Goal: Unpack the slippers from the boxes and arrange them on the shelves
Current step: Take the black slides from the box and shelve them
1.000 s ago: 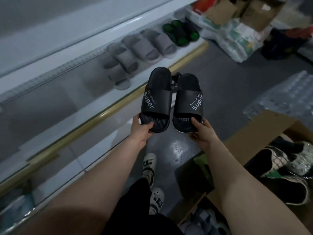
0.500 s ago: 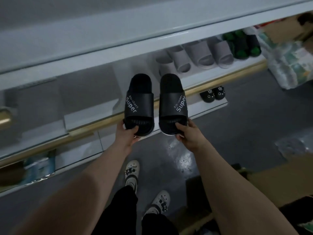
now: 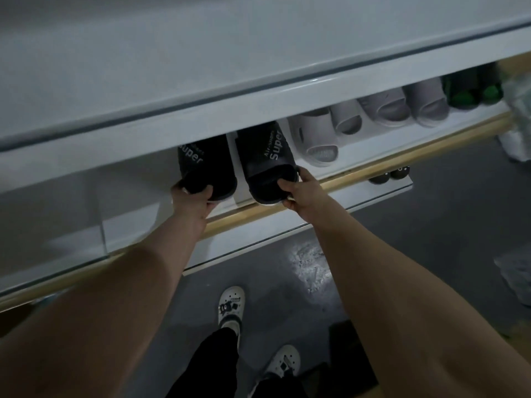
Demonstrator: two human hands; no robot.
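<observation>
— Head view: where are the slippers?
— Your left black slipper [image 3: 207, 165] and right black slipper [image 3: 267, 159] sit side by side in the white shelf [image 3: 373, 152]. Grey slippers [image 3: 316, 139] are just to their right.
— And your hands?
— Apart. Your left hand [image 3: 192, 202] grips the left one's near end, and your right hand [image 3: 301, 193] grips the right one's.

black slippers [image 3: 264, 165] | moved from mid-air | onto shelf [image 3: 367, 150] | beside grey pair [image 3: 316, 136]

Both black slippers [image 3: 267, 162] read "Super" on their straps
</observation>
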